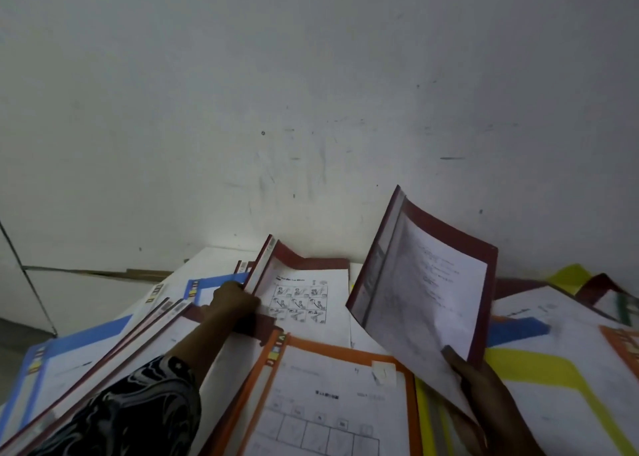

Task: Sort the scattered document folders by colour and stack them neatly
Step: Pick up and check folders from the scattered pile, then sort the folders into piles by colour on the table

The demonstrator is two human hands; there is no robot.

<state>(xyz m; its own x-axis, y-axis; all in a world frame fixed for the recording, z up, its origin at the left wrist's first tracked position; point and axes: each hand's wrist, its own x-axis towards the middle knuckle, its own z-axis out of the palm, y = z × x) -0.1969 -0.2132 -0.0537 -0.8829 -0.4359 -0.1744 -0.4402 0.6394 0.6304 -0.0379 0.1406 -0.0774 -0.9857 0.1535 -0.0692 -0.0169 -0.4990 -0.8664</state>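
Maroon folders [427, 282] gripped in both hands [484, 386], one each.

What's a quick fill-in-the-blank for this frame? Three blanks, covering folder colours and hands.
1. The right hand holds up a raised folder with a dark ____ border.
2. The flat folder nearest the camera, between both arms, has an ____ border.
3. The left hand grips the spine of a half-open folder that matches the colour of the folder in the ____ hand.

Missing words: red; orange; right
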